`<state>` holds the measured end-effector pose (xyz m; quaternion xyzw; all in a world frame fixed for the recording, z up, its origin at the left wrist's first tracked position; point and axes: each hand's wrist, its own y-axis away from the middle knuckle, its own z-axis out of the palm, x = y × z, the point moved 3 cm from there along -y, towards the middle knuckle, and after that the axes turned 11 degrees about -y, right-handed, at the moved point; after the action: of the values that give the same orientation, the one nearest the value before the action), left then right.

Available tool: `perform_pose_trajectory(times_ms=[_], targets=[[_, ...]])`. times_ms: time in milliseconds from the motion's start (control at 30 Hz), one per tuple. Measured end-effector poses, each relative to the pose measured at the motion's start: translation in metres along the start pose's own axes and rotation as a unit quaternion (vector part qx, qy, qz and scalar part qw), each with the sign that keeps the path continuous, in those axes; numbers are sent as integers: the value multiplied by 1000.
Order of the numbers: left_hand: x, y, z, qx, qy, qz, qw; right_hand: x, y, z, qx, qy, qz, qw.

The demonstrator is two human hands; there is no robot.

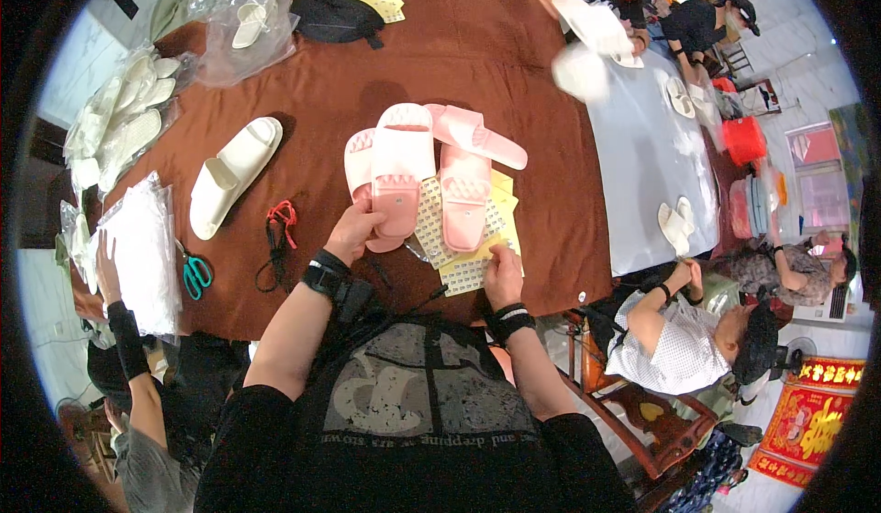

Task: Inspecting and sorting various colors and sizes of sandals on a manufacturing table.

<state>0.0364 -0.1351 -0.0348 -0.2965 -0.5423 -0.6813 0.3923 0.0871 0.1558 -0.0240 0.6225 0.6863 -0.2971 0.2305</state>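
My left hand (356, 228) grips the heel end of a pink slide slipper (397, 206), its thumb on top of the sole. This slipper lies partly over another pink slipper (359, 152). To the right, a third pink slipper (463, 215) rests on yellow sticker sheets (464, 277), and one more (505, 149) lies slantwise beyond it. My right hand (504, 277) is at the right edge of the sticker sheets, its fingers closed together; whatever is between the fingertips is too small to make out.
On the brown-covered table (514, 45) lie a white slipper (236, 178), teal-handled scissors (195, 274), a red-and-black cord (278, 238), plastic bags (142, 251) and a black bag (338, 16). Co-workers sit at both sides. A pale tabletop (633, 164) with white slippers adjoins at right.
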Motion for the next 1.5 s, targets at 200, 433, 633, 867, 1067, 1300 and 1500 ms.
perform_pose_trajectory(times_ms=[200, 433, 633, 867, 1067, 1300, 1500], targets=[[-9, -6, -4, 6, -14, -38, 999, 12, 2, -11, 22, -221, 141, 965], [-2, -3, 0, 11, -25, -18, 999, -14, -41, -35, 17, -573, 286, 768], [-4, -6, 0, 5, -22, -36, 999, -23, -132, -45, 12, -649, 248, 719], [-16, -8, -8, 19, -47, -16, 999, -2, -195, -25, -28, -657, 310, 687], [-9, -1, -5, 45, -88, -55, 994, 26, -207, -21, -61, -560, 392, 728], [-8, -2, -6, 24, -77, -58, 995, 30, -207, -8, -52, -424, 311, 849], [-3, 0, -1, 29, -55, -58, 996, 41, -203, 1, -27, -183, 13, 983]])
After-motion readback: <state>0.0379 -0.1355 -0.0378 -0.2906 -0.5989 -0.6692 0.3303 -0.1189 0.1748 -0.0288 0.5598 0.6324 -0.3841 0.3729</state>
